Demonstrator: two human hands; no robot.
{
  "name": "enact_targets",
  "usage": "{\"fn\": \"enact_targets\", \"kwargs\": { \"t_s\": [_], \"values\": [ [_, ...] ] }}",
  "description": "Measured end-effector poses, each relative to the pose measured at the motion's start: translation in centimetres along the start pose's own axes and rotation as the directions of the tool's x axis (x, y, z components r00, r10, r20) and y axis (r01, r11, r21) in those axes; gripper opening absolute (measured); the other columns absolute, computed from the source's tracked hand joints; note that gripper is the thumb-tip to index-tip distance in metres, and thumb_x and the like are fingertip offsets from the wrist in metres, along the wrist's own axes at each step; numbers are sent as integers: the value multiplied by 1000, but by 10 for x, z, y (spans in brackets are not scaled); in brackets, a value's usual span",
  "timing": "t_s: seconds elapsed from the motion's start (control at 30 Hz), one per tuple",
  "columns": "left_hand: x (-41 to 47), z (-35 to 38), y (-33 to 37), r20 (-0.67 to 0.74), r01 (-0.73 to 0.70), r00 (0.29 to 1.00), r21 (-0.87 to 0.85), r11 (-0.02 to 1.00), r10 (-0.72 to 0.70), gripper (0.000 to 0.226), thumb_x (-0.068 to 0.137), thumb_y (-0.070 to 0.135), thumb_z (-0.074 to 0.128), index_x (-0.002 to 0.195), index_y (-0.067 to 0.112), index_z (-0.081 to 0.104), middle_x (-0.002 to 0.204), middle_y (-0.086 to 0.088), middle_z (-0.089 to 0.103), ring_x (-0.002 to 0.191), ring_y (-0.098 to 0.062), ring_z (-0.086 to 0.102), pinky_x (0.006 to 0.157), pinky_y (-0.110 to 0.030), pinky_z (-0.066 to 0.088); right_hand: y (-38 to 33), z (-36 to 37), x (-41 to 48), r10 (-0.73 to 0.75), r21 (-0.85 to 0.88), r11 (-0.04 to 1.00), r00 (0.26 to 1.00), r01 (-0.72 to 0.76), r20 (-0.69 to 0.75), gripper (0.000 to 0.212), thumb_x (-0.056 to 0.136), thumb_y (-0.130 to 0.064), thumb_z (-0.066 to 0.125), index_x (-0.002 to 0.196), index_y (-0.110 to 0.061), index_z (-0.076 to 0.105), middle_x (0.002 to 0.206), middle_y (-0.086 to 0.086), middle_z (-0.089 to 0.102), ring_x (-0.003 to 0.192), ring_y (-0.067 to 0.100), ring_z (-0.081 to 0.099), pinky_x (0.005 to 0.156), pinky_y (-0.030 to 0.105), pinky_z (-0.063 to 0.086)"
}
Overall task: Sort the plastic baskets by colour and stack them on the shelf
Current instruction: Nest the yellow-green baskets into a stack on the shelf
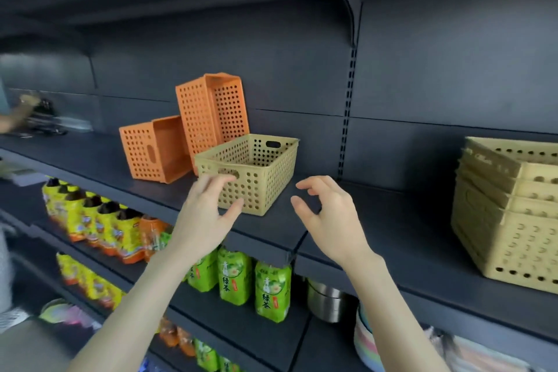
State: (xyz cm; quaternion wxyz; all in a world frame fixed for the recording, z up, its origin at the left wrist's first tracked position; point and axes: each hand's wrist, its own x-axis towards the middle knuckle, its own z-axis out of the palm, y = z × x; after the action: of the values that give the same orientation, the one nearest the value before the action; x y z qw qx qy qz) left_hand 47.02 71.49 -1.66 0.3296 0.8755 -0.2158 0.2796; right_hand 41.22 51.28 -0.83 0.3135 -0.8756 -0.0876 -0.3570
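Lower centre: left grip spread wide, fingertips seemingly brushing the near end of the yellow basket, not closed round it. Right grip loosely open just beside it, holding nothing. Behind, on the shelf, tipped orange baskets; far right, stacked yellow baskets.

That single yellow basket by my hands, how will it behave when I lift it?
The yellow basket is probably light: it looks empty, with thin perforated walls. Its moulded rim likely keeps it stiff. Pushed, it may slide on the smooth shelf.
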Motion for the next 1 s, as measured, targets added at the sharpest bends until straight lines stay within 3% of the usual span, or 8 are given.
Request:
{"fn": "enact_targets", "kwargs": {
  "t_s": [0.17,0.27,0.37,0.5,0.6,0.67,0.83,1.0],
  "values": [
    [48,13,-68,-56,108,992,-122,987,-115,60,86,36,61,137,15,39,141,-7,32,134,-24,30,106,-36,27,6,54,45,50,25,998,998,-51,22,32,91,-28,58,120,-15,58,127,0,55,116,21,50,92,41,46],
    [71,21,-97,-13,156,986,-239,958,-164,72,84,46,58,144,21,27,152,-5,17,141,-20,18,110,-37,21,5,81,64,75,-5,997,996,-74,44,43,90,-37,58,130,-21,51,148,-1,38,134,20,31,101,31,31],
    [92,27,-120,44,145,989,-388,910,-139,75,80,57,54,144,29,26,151,1,24,138,-16,27,110,-33,24,2,104,78,103,-9,995,994,-103,47,51,86,-44,60,132,-24,51,153,-5,30,142,17,15,103,31,23],
    [105,37,-149,104,81,994,-616,784,-21,64,73,66,59,128,37,40,130,4,56,118,-14,54,97,-47,46,0,132,87,129,-37,991,989,-132,-72,43,77,-50,66,105,-17,67,121,-7,59,130,16,30,100,20,26],
    [110,42,-160,81,14,996,-643,766,49,53,73,65,58,116,39,44,121,1,59,111,-17,57,87,-48,50,-9,141,91,236,1,971,961,-238,-141,42,72,-56,64,88,-16,65,107,-9,58,121,8,34,90,1,23],
    [113,43,-164,52,-42,994,-657,753,100,48,73,62,59,112,38,46,118,3,57,109,-15,56,81,-47,52,-15,146,90,300,50,954,937,-296,-177,38,73,-52,65,85,-17,61,114,-9,52,123,5,36,90,1,25],
    [119,44,-169,-27,-142,985,-678,722,168,35,79,52,54,104,27,54,106,12,54,96,-8,56,73,-25,50,-31,161,80,390,157,920,881,-360,-267,41,79,-47,61,109,-21,52,134,-7,42,115,-19,40,83,0,35],
    [119,40,-167,-48,-173,979,-703,690,196,28,81,46,56,94,21,58,94,0,55,86,-6,54,69,-9,41,-45,170,80,525,311,841,804,-442,-278,74,72,-58,68,131,-38,28,119,-8,63,102,1,63,79,18,49]
  ]
}}
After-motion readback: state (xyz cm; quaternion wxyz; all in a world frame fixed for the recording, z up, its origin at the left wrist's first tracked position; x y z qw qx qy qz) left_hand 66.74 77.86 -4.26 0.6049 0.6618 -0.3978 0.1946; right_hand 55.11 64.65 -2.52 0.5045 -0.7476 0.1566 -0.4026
